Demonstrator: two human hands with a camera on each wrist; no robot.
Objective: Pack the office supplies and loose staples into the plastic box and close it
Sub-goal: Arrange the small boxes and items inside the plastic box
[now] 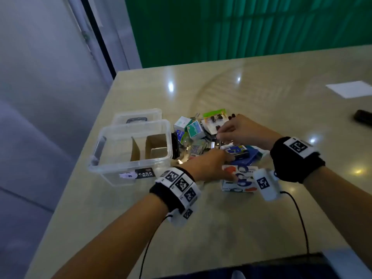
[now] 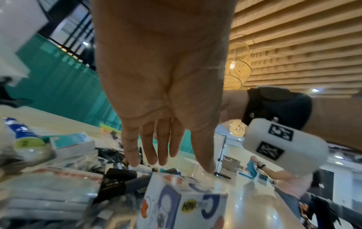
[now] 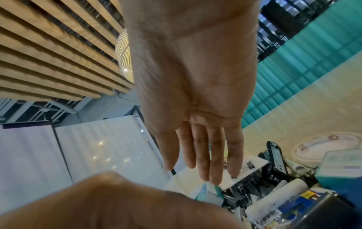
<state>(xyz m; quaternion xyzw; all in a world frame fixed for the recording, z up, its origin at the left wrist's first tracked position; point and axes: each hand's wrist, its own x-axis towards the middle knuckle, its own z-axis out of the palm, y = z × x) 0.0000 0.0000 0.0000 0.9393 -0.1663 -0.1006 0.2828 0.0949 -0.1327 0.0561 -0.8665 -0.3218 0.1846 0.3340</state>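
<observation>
A: Box?
B: Clear plastic box [image 1: 128, 150] on the tabletop [image 1: 261, 81], left of the pile, open; cardboard dividers [image 1: 153, 147] inside; lid [image 1: 138, 115] lies just behind it.
A: Supplies?
B: Heaped pile [image 1: 203, 135] right of the box; small teal carton [image 1: 194, 129], green blister card [image 1: 214, 114], loose metal clips or staples in the middle, too blurred to tell which; white carton with blue print [image 1: 240, 179] nearest the person.
A: Left hand [image 1: 209, 165]?
B: Over the pile's near edge, fingers straight and loose, grip apart; in the left wrist view fingertips [image 2: 134, 161] reach down to the clutter, thumb tip touching the white carton [image 2: 186, 199]; holding nothing.
A: Right hand [image 1: 244, 130]?
B: Over the pile's far right; in the head view fingers look bent down toward the small items; in the right wrist view fingers [image 3: 215, 156] are extended, nearly straight, nothing between them; grip apart.
A: Else?
B: White paper [image 1: 349, 91] and a dark object [image 1: 363, 116] far right on the tabletop, well apart from the pile.
</observation>
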